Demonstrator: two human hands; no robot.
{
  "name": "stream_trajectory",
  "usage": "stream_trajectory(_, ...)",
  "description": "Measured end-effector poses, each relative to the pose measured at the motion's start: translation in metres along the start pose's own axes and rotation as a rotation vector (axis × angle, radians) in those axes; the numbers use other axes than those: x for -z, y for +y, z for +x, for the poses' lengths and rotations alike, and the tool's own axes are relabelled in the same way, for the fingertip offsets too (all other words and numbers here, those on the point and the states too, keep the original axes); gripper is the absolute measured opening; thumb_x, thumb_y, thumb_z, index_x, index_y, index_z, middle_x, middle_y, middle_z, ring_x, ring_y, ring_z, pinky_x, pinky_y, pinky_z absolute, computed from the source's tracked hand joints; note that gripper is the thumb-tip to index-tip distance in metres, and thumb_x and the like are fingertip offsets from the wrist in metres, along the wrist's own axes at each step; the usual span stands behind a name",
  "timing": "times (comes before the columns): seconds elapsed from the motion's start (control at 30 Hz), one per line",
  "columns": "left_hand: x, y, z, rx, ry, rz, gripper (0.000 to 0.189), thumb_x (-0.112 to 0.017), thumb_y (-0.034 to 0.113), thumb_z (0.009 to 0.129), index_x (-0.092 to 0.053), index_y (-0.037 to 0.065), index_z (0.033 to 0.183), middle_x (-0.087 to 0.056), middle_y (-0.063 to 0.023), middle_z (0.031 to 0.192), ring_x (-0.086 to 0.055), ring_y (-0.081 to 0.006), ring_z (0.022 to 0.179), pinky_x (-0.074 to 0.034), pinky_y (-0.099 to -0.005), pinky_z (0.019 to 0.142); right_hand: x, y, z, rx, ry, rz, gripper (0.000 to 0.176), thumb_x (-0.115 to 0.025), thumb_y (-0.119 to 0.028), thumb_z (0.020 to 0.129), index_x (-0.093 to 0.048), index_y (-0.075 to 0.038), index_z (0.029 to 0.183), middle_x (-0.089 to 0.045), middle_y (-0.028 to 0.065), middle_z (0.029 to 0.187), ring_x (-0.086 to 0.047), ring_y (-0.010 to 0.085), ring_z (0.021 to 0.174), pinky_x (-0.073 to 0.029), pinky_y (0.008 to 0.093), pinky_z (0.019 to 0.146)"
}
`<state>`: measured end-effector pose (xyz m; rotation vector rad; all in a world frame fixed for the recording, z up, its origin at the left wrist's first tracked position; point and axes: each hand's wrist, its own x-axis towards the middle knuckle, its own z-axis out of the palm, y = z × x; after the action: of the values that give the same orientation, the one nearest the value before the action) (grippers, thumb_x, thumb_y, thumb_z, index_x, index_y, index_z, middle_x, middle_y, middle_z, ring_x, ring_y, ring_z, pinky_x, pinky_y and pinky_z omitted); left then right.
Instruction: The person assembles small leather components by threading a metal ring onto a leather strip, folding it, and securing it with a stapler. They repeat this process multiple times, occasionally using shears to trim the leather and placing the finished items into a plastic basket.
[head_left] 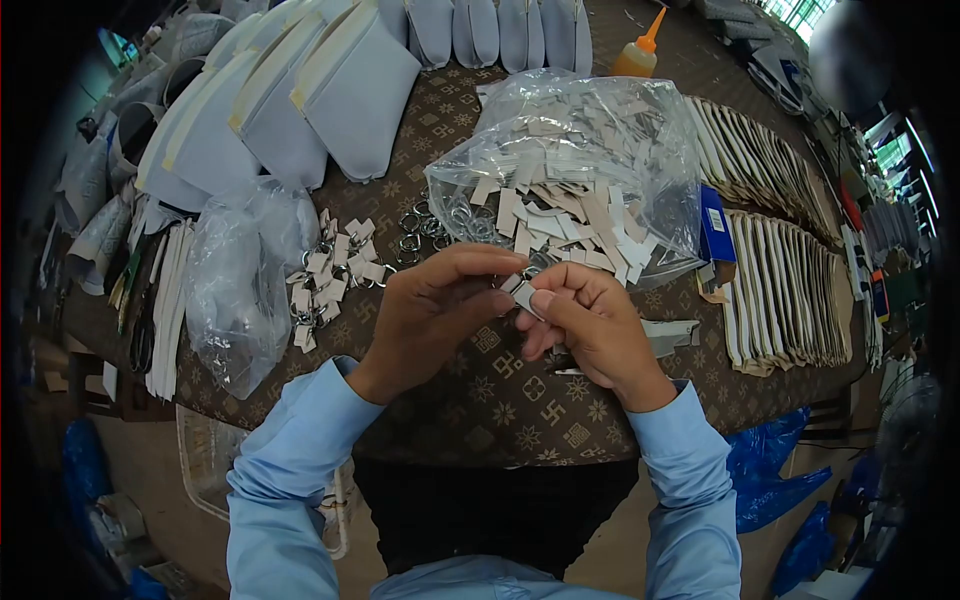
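Note:
In front of me, above the table's near part, both hands meet at a small pale strip tab [524,292] folded at a metal ring [534,268]. My right hand [605,330] pinches the tab between thumb and forefinger. My left hand [435,305] has its thumb and forefinger closing on the ring side of the same piece; the exact contact is partly hidden. Just beyond the hands lie loose metal rings [428,226] and a clear plastic bag [570,120] spilling cut strips [565,225]. Left of them is a pile of rings fitted with folded tabs [335,270].
Pale grey bag-shaped pieces [360,90] stand at the back left, near a crumpled plastic bag [245,290]. A glue bottle [637,55] with an orange nozzle stands at the back. On the right are a blue box [716,230] and rows of stacked panels [785,290].

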<state>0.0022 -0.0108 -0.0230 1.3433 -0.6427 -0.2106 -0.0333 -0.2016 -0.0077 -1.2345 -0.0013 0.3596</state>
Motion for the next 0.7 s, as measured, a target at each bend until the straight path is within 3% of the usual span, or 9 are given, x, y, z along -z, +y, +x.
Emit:
stream_trajectory(0.17,-0.001,0.007,0.002,0.113,0.034,-0.103,0.034,-0.058,-0.009,0.081,-0.057,0.0,0.115,-0.056,-0.0116,0.119,-0.055,-0.0134,0.106,-0.046,-0.0239,0.089,0.002,0.002,0.0,0.024,-0.031,0.08,0.014,-0.052,-0.01,0.091,-0.053,0.002,0.099,-0.062,0.0107,0.078,-0.062,0.0151,0.06,-0.051,0.0239,0.053)
stream_trajectory(0.37,-0.004,0.009,0.001,0.011,0.077,0.096,0.037,-0.061,-0.006,0.08,-0.057,0.003,0.116,-0.058,-0.0093,0.113,-0.059,-0.0142,0.099,-0.049,-0.0243,0.084,0.001,0.007,0.0,0.179,-0.014,-0.105,0.014,-0.051,-0.01,0.092,-0.052,0.001,0.1,-0.062,0.0086,0.079,-0.06,0.0114,0.063,-0.05,0.0233,0.057)
stream_trajectory(0.43,-0.003,0.013,0.002,-0.14,0.025,0.418,0.038,-0.063,-0.005,0.079,-0.059,0.004,0.115,-0.058,-0.0098,0.112,-0.059,-0.0144,0.096,-0.05,-0.0249,0.079,-0.002,0.006,-0.001,0.19,-0.012,-0.135,0.014,-0.051,-0.011,0.092,-0.052,0.001,0.1,-0.062,0.0083,0.079,-0.06,0.0109,0.063,-0.05,0.023,0.057)
stream_trajectory(0.57,0.002,0.016,0.003,-0.12,-0.005,0.429,0.036,-0.064,-0.004,0.078,-0.06,0.003,0.113,-0.058,-0.0103,0.111,-0.06,-0.0158,0.093,-0.051,-0.0255,0.076,-0.003,0.007,-0.001,0.208,-0.005,-0.178,0.014,-0.051,-0.011,0.092,-0.052,0.001,0.1,-0.062,0.0079,0.079,-0.059,0.0101,0.063,-0.05,0.0225,0.058)
stream_trajectory(0.7,0.001,0.013,0.003,-0.237,0.016,0.527,0.035,-0.065,-0.004,0.078,-0.061,0.003,0.111,-0.06,-0.0105,0.108,-0.061,-0.0187,0.093,-0.051,-0.0265,0.076,-0.001,0.005,0.0,0.187,-0.016,-0.183,0.015,-0.052,-0.011,0.092,-0.054,0.002,0.1,-0.062,0.0078,0.08,-0.059,0.0103,0.064,-0.049,0.0223,0.059)
